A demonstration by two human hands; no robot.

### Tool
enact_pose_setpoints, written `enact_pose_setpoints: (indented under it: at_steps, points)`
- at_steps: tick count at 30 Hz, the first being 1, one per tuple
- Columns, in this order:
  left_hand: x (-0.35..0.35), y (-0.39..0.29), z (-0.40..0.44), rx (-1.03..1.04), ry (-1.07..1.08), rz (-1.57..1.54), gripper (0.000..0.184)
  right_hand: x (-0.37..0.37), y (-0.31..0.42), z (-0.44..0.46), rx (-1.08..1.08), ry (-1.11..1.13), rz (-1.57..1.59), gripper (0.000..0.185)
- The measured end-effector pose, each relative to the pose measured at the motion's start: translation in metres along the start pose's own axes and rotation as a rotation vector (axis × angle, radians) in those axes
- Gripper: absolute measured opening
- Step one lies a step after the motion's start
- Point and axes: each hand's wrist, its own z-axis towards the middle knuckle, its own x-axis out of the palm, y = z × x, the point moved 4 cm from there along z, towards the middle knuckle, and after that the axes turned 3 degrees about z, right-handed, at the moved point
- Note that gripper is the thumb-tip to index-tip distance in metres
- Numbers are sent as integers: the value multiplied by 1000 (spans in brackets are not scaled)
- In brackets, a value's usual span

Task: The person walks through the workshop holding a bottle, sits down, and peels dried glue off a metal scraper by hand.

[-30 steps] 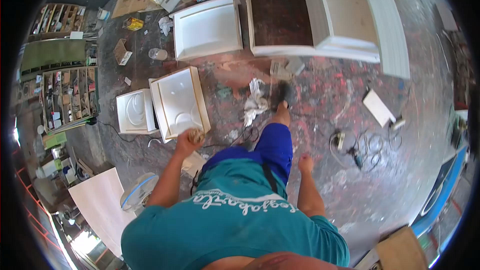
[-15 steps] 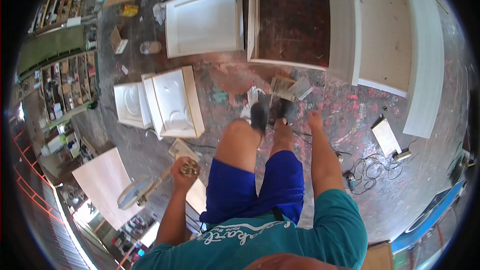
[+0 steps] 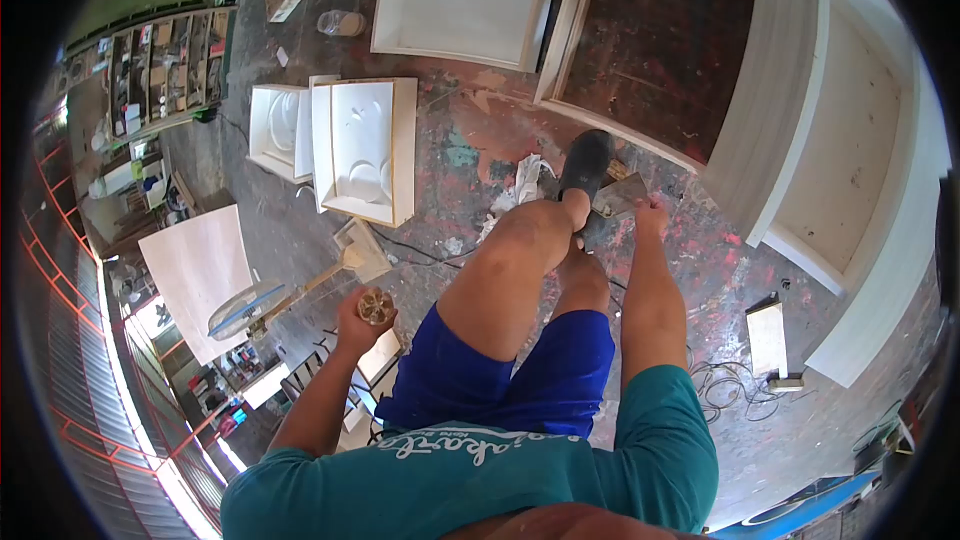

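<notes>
My left hand (image 3: pixel 355 324) is wrapped around a round, brownish, glassy-looking object (image 3: pixel 376 306) with a petal-like pattern on its end; I cannot tell its exact kind. On the other side, my right hand (image 3: pixel 651 213) hangs with curled fingers. It overlaps the right edge of a flat grey-brown wooden piece (image 3: pixel 618 197) in view, and whether they touch cannot be seen. My raised foot in a dark slipper (image 3: pixel 588 162) partly covers the floor beside that piece.
White open cabinet boxes (image 3: pixel 365 145) stand at left, another white box (image 3: pixel 460 0) ahead. A large wooden frame (image 3: pixel 620 130) and long panels (image 3: pixel 770 70) lie front right. A stand fan (image 3: pixel 245 310) is left; coiled cables (image 3: pixel 725 385) lie right.
One leg has stepped forward and the view has shifted, bringing the cabinets nearer. My right hand has moved forward beside the flat wooden piece. My left hand still grips the round object.
</notes>
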Motion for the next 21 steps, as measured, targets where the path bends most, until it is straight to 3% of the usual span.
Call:
enact_pose_setpoints:
  at_steps: [2,5,13,18,21]
  points:
    - [4,6,-2,-66,31,-103,41,-26,41,-19,-129,75,-369,25]
    - [0,-7,-6,14,14,-60,39,-31,80,-55,-308,97,-386,17]
    - [-63,-33,-36,-8,-38,-31,46,-17,86,-103,-276,-76,-384,14]
    - [-76,-10,-35,-87,-125,-92,49,-56,92,-122,-211,-128,-333,13]
    - [-65,-3,-19,45,-88,18,47,-95,103,-141,-245,-95,-337,13]
